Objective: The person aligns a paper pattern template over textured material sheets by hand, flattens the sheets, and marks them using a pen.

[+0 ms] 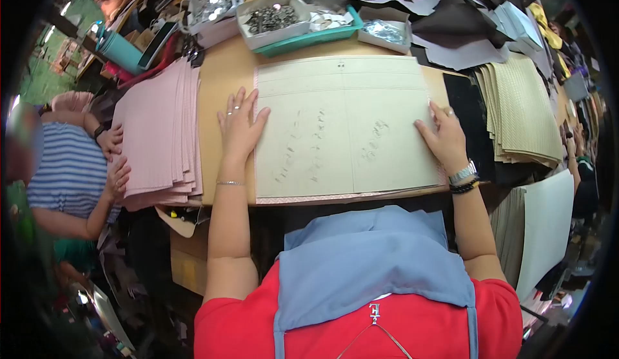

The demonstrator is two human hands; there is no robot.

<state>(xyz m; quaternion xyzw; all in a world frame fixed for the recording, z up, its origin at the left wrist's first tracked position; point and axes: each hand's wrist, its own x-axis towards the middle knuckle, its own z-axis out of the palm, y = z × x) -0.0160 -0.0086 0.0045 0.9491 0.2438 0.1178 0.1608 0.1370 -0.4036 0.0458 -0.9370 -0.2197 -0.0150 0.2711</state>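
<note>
A large pale board point(309, 120) with ruled lines and faint handwriting lies flat in front of me, over a pink patterned sheet point(335, 198) whose edge shows along the bottom. My left hand point(243, 127) rests at the board's left edge, fingers spread, holding nothing. At the right edge, my right hand point(443, 137) touches the board with thumb and fingers apart. Left of my left hand is a stack of pink sheets point(158, 130). Black material point(465, 114) lies beyond my right hand, beside a stack of cream textured sheets point(522, 111).
Behind the board stand a box of metal parts point(273, 20), a teal tray point(309, 40) and a box of clear packets point(385, 30). Dark and pale material point(458, 24) is heaped at back right. A co-worker's hands point(115, 159) are near the pink stack.
</note>
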